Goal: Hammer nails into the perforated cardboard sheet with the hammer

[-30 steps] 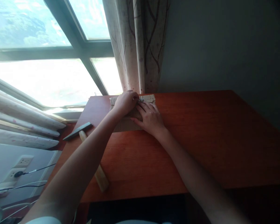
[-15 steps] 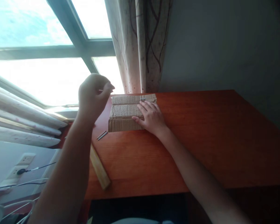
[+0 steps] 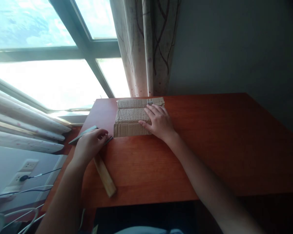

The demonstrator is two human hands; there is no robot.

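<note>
Though perforated — cardboard (image 3: pixel 132 115) under right fingers (image 3: pixel 151 109)

The left hand (image 3: pixel 90 143) is covering the middle of the hammer (image 3: pixel 104 174) and part of the thin metal rods (image 3: pixel 109 140); whether its fingertips are touching them is unclear. The right hand (image 3: pixel 160 122) is hiding the cardboard's (image 3: pixel 132 115) near right corner. The frame is cutting off both forearms.

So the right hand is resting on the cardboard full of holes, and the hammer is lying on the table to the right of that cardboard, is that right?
Not quite: the hammer is lying on the table to the left of the cardboard, as the head view shows. The right hand is indeed resting on the cardboard full of holes.
</note>
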